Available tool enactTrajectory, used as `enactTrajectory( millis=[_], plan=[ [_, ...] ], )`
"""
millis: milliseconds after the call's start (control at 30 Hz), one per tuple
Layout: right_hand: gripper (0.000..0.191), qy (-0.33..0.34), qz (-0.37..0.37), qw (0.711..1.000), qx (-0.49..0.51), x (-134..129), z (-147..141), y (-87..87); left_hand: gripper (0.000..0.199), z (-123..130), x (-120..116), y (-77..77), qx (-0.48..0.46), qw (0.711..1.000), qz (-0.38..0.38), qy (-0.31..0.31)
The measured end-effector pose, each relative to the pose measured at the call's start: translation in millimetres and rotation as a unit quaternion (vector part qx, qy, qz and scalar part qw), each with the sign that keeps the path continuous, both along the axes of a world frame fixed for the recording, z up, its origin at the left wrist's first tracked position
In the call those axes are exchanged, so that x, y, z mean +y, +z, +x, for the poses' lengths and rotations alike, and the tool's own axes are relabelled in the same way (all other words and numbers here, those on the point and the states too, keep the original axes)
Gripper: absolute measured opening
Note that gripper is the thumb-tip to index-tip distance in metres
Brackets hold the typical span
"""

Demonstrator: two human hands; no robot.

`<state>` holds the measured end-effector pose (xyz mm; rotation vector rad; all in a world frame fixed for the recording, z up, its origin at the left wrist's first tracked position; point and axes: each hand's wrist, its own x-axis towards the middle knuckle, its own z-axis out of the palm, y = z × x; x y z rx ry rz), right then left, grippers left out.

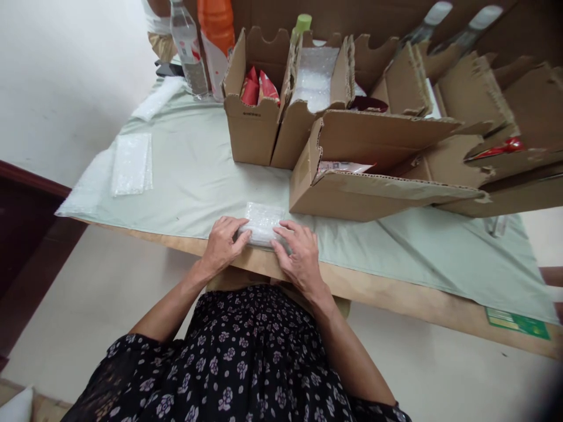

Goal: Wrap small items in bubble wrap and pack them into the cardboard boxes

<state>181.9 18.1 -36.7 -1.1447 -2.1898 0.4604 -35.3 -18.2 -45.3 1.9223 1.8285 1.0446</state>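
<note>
A small folded piece of clear bubble wrap (264, 221) lies near the front edge of the table. At its left end my left hand (225, 239) grips it, thumb and fingers bent around the edge. My right hand (299, 248) takes hold of the right end in the same way, the thumb lower and the index finger above. Whether anything is wrapped inside the bubble wrap cannot be made out.
Flat bubble wrap sheets (132, 164) lie at the left on the pale green cloth (193, 170). Cardboard boxes (250, 132) stand behind and to the right, one holding bubble wrap. A clear bottle (189, 53) and an orange bottle (217, 41) stand at the back.
</note>
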Motion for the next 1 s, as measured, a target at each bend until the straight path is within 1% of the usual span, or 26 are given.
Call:
enactTrajectory(
  millis=[67, 133, 233, 300, 367, 400, 500, 567, 600, 633, 667, 700, 767, 800, 833, 867, 900, 1000],
  plan=[
    [0.026, 0.024, 0.015, 0.999, -0.043, 0, -4, -3.5, 0.023, 2, 6, -1.1, 0.009, 1.000, 0.001, 0.018],
    [0.029, 0.042, 0.008, 0.996, -0.075, 4, -8, -8.1, 0.024, 4, 8, -1.2, -0.006, 0.999, 0.007, 0.038],
    [0.028, 0.025, -0.025, 0.998, -0.052, 14, -10, -13.5, 0.037, 7, 3, -0.7, -0.098, 0.992, 0.009, 0.077],
    [0.026, 0.000, -0.061, 0.998, -0.002, 20, -9, -13.8, 0.046, 10, -4, 0.0, -0.194, 0.976, -0.010, 0.100],
    [0.027, -0.018, -0.108, 0.993, 0.051, 21, -9, -11.2, 0.051, 14, -10, 1.8, -0.298, 0.948, -0.044, 0.106],
    [0.027, -0.020, -0.136, 0.988, 0.075, 19, -10, -9.1, 0.051, 17, -12, 3.1, -0.348, 0.930, -0.064, 0.099],
    [0.027, 0.009, -0.214, 0.969, 0.126, 7, -12, -2.9, 0.043, 26, -12, 7.9, -0.478, 0.868, -0.121, 0.054],
    [0.025, 0.034, -0.232, 0.963, 0.132, -2, -12, -0.2, 0.038, 32, -7, 10.7, -0.550, 0.823, -0.141, 0.034],
    [0.024, 0.038, -0.226, 0.965, 0.129, -6, -11, 0.6, 0.036, 34, -5, 12.3, -0.574, 0.805, -0.144, 0.033],
    [0.023, 0.033, -0.215, 0.968, 0.125, -9, -9, 1.5, 0.036, 36, -4, 14.0, -0.588, 0.795, -0.142, 0.036],
    [0.023, 0.026, -0.205, 0.971, 0.123, -10, -6, 2.6, 0.035, 37, -2, 16.1, -0.589, 0.796, -0.138, 0.038],
    [0.025, 0.019, -0.201, 0.971, 0.124, -11, -2, 4.1, 0.035, 38, -2, 18.6, -0.575, 0.806, -0.138, 0.034],
    [0.041, 0.022, -0.217, 0.966, 0.138, -10, 7, 9.4, 0.035, 40, -3, 23.9, -0.520, 0.841, -0.152, 0.008],
    [0.051, 0.036, -0.232, 0.961, 0.144, -8, 12, 13.0, 0.037, 41, -5, 26.2, -0.488, 0.858, -0.163, -0.010],
    [0.056, 0.054, -0.245, 0.957, 0.146, -7, 16, 17.0, 0.041, 43, -7, 28.1, -0.458, 0.872, -0.174, -0.026],
    [0.056, 0.070, -0.254, 0.954, 0.146, -5, 19, 21.1, 0.046, 45, -9, 29.5, -0.430, 0.883, -0.183, -0.039],
    [0.051, 0.083, -0.259, 0.952, 0.144, -4, 22, 24.9, 0.053, 48, -11, 30.4, -0.404, 0.893, -0.189, -0.051],
    [0.031, 0.086, -0.273, 0.949, 0.135, -3, 31, 31.2, 0.066, 55, -13, 32.6, -0.322, 0.920, -0.203, -0.091]
  ],
)
